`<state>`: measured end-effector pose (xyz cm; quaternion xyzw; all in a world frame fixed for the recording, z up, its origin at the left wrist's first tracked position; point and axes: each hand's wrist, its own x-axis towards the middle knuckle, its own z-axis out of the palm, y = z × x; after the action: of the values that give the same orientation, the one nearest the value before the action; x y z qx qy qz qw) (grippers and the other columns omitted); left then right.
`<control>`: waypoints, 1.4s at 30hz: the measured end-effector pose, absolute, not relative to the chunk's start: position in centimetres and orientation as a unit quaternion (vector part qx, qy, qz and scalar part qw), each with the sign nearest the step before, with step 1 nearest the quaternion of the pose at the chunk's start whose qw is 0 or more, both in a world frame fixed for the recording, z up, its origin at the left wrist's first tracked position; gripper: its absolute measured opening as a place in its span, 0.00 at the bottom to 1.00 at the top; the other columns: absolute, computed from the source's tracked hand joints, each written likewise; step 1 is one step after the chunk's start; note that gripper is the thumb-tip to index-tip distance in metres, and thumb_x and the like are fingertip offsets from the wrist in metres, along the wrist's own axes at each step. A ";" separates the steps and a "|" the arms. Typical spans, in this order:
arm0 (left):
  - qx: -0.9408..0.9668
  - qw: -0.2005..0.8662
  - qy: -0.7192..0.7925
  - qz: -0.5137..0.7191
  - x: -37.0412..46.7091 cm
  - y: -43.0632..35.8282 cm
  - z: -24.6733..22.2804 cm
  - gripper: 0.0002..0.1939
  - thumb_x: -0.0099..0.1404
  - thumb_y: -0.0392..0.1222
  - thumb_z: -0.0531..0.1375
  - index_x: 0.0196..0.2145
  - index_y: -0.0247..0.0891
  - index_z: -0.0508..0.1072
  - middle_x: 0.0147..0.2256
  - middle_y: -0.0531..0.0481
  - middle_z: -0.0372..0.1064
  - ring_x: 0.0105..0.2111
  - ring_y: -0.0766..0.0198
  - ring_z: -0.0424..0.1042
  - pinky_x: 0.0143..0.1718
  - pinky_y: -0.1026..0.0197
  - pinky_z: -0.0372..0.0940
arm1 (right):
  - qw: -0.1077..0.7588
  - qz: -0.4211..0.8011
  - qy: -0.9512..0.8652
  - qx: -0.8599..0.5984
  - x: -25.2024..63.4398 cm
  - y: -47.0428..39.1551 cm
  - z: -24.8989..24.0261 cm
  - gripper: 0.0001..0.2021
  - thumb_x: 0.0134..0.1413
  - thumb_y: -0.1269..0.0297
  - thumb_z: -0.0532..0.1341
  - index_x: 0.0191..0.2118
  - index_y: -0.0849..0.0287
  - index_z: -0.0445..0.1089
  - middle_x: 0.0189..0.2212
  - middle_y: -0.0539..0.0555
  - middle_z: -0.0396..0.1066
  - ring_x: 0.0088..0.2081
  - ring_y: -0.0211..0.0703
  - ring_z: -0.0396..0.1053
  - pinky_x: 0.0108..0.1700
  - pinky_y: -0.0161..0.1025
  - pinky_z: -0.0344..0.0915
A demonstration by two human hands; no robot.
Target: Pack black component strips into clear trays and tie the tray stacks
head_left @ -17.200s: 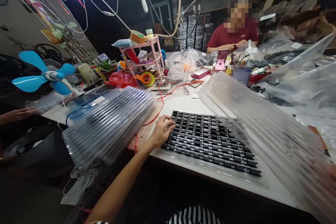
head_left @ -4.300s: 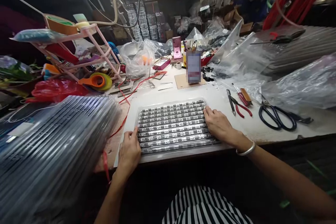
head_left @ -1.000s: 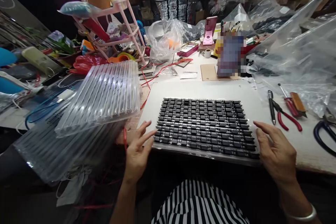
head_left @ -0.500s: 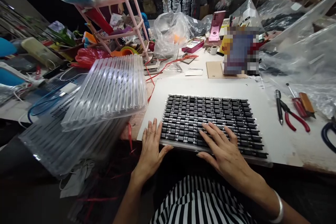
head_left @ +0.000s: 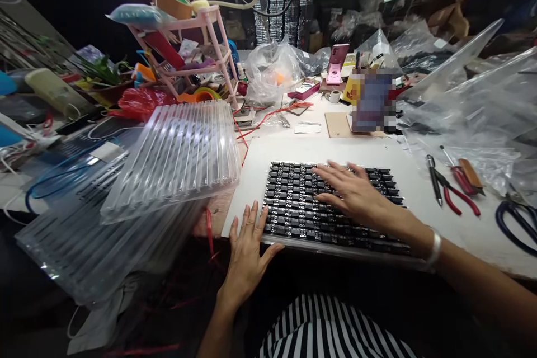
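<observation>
Rows of small black circuit boards [head_left: 289, 201] fill a clear plastic tray [head_left: 319, 244] lying on a white board [head_left: 255, 154] at the table's front edge. At the tray's near left corner rests my left hand [head_left: 247, 240], open, its fingers spread along the tray's side and the thumb at the front rim. Across the upper middle of the rows lies my right hand [head_left: 350, 190], palm down with fingers stretched out, covering some of the boards. Neither hand grips anything.
Ribbed clear trays [head_left: 180, 156] are stacked on the left beside a pink rack [head_left: 222, 56]. Pliers [head_left: 455, 198], a pen [head_left: 434, 179], a screwdriver [head_left: 459, 176] and scissors [head_left: 518, 224] lie on the right. A pink phone [head_left: 337, 61] stands behind, near plastic bags [head_left: 274, 70].
My right hand has slid from the near rows to the far rows of the circuit boards. The left hand stays at the tray's left corner. The camera view has tilted up slightly.
</observation>
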<state>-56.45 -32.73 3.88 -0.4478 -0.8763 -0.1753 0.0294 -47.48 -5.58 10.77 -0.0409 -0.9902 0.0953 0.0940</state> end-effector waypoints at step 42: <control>-0.472 0.040 -0.874 -0.110 -52.1 -29.4 6.0 0.39 0.63 0.54 0.55 0.65 0.44 0.42 0.66 0.39 0.33 0.65 0.47 0.32 0.61 0.37 0.39 | 0.207 0.093 -0.952 -0.204 -29.8 -0.9 3.4 0.38 0.54 0.38 0.47 0.66 0.51 0.43 0.56 0.60 0.62 0.54 0.59 0.62 0.51 0.56 0.56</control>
<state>-52.07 -29.41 6.03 -0.4723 -0.8736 -0.1098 0.0402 -29.78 -0.86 3.39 -0.2037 -0.9523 0.0928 0.2075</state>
